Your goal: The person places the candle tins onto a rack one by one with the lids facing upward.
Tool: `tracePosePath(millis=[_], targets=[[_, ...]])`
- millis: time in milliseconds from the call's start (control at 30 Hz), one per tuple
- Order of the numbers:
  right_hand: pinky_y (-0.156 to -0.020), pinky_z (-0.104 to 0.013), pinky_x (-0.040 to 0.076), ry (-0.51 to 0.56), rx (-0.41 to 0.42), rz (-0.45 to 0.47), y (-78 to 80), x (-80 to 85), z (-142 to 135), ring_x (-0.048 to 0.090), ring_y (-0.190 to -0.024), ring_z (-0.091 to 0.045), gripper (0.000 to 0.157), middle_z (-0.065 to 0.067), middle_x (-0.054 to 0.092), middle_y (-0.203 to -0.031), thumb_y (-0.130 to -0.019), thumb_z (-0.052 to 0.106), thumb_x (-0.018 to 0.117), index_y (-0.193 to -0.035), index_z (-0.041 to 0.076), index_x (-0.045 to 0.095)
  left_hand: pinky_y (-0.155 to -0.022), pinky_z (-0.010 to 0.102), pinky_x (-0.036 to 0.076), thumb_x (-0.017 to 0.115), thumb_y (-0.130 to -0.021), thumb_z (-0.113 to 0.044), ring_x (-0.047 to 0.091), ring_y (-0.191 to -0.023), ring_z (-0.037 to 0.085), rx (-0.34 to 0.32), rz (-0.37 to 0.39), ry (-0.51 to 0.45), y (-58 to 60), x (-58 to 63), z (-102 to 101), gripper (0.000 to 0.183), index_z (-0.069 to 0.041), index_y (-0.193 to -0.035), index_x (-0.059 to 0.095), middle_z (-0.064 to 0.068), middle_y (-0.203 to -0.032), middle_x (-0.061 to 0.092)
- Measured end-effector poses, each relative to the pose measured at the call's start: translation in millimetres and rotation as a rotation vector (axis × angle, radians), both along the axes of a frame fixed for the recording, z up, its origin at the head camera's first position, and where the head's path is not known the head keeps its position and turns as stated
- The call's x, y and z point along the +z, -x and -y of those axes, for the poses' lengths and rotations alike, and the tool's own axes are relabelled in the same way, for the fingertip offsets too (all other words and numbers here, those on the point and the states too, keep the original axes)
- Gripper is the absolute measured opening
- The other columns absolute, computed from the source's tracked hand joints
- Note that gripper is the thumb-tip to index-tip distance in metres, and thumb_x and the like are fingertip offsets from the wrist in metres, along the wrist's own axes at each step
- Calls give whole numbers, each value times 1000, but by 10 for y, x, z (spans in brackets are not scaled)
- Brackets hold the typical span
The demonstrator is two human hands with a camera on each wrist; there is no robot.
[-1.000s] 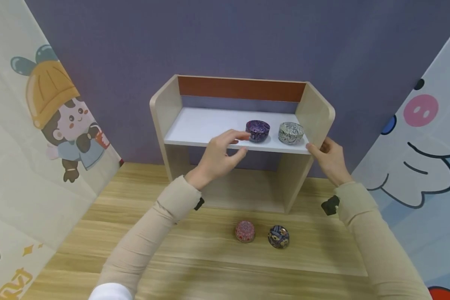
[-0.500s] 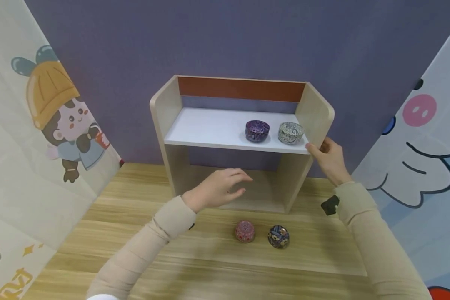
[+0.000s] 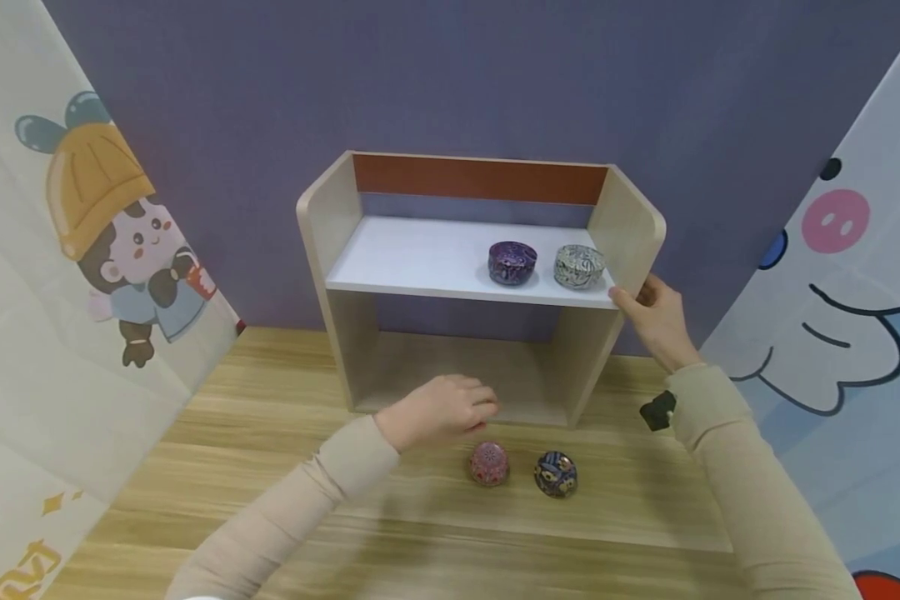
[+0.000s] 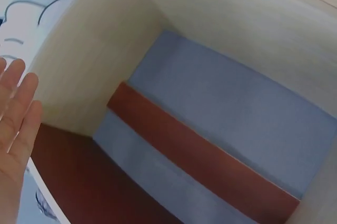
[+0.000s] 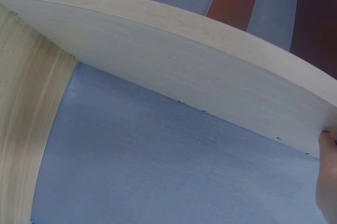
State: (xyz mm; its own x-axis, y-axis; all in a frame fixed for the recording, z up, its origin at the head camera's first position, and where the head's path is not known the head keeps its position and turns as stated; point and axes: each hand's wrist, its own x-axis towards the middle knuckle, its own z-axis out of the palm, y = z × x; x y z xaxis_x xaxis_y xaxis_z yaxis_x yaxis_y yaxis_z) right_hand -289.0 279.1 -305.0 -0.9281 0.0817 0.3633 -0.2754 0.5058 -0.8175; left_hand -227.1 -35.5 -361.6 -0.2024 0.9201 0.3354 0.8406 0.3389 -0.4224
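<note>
My left hand (image 3: 446, 408) hovers just behind a small round pink patterned tin (image 3: 489, 464) on the table; its fingers hang loosely and hold nothing. In the left wrist view the fingers (image 4: 23, 105) look extended. Beside the pink tin lies a round dark blue patterned tin (image 3: 556, 475). My right hand (image 3: 656, 321) grips the right side panel of a small wooden shelf (image 3: 412, 254), thumb at the front edge, other fingers partly hidden behind the panel. On the white upper board stand a purple tin (image 3: 512, 263) and a silver-white patterned tin (image 3: 578, 267).
The shelf's lower compartment (image 3: 412, 358) faces me, its base on the wood-grain table (image 3: 270, 483). A blue-grey wall (image 3: 457, 75) rises behind. Cartoon-printed sheets (image 3: 15, 333) flank the table on both sides.
My left hand has come down from beside the purple tin on the upper board to near the pink tin. My right hand keeps its grip on the shelf; the tins stay put.
</note>
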Motion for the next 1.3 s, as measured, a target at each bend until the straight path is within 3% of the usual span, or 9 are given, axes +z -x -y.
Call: tracePosePath(millis=[167, 367, 567, 733, 1000, 1300], targets=[[-75, -6, 43, -8, 0, 19, -3, -2, -1, 51, -92, 4, 56, -25, 52, -125, -90, 31, 55, -134, -1, 41, -86, 20, 50, 63, -84, -25, 61, -91, 5, 27, -82, 137, -86, -132, -47, 13, -24, -97, 66, -11, -99, 67], [-76, -7, 42, -17, -9, 32, -9, 0, -10, 50, -94, 2, 58, -24, 52, -125, -90, 33, 54, -136, 1, 40, -88, 20, 49, 64, -83, -28, 61, -95, 4, 9, -115, 248, -170, -359, -110, 16, -26, -99, 66, -11, -102, 66], [-77, -8, 42, -14, -9, 33, -8, 10, 1, 50, -96, 2, 59, -24, 51, -127, -90, 35, 54, -136, 1, 39, -97, 24, 44, 55, -88, -27, 56, -108, 5, 19, -130, 354, -216, -598, -170, 23, -30, -110, 61, -14, -114, 61], [-76, -7, 43, -8, -4, 18, -7, 8, 9, 51, -95, 2, 58, -24, 52, -125, -90, 34, 55, -135, 0, 40, -99, 25, 43, 59, -85, -24, 51, -116, 7, 47, -166, 426, -189, -780, -207, 34, -32, -118, 55, -13, -123, 56], [-75, -6, 43, -6, -18, 28, -13, 24, -4, 50, -92, 5, 58, -22, 53, -124, -89, 36, 55, -134, 2, 41, -91, 22, 48, 58, -84, -20, 52, -114, 9, 21, -249, 370, -86, -1018, -239, 37, -34, -118, 55, -13, -122, 56], [-78, -8, 43, -14, -8, 45, -46, 45, 18, 51, -99, 0, 59, -23, 51, -128, -90, 35, 54, -136, 2, 39, -92, 24, 47, 57, -85, -18, 47, -120, 10, 85, -211, 486, -13, -1167, -339, 44, -36, -124, 49, -15, -131, 48]])
